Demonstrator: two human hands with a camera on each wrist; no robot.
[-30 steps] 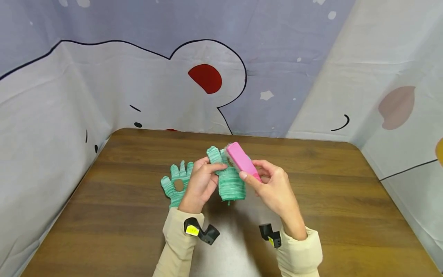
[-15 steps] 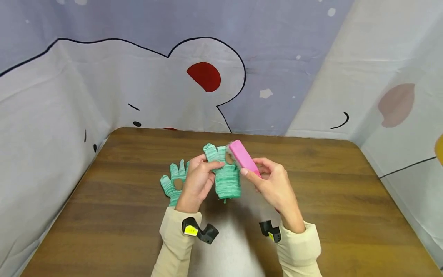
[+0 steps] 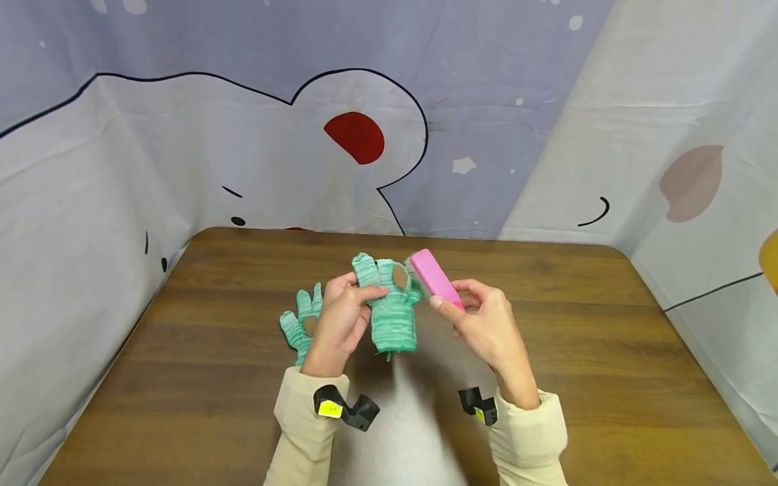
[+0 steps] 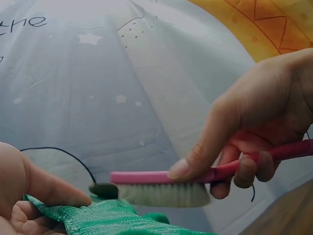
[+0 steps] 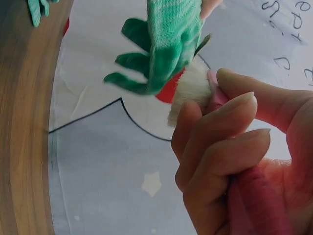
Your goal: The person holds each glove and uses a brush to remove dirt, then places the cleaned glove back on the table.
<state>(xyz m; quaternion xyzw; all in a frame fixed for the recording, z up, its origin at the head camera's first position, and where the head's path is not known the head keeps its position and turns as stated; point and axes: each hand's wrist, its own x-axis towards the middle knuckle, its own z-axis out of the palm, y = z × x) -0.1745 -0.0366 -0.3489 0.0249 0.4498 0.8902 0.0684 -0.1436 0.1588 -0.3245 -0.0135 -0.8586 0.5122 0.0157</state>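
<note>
Held glove taken as landmark: it is up off the worktop, cuff toward the person. Left hand at its left edge, fingers pinching it, thumb on the near face, beside the brown patch. Right hand, right of the held glove, has its fingers curled round the pink brush, thumb on the brush back. Bristles sit at the patch's edge; contact not resolved. Second glove lies left of the held glove, partly covered by the left hand. Technique, my judgement: use short, light strokes leading away from the pinch; tension the knit so the loose finger tubes do not fold under; leave the left thumb clear of the bristle path.
</note>
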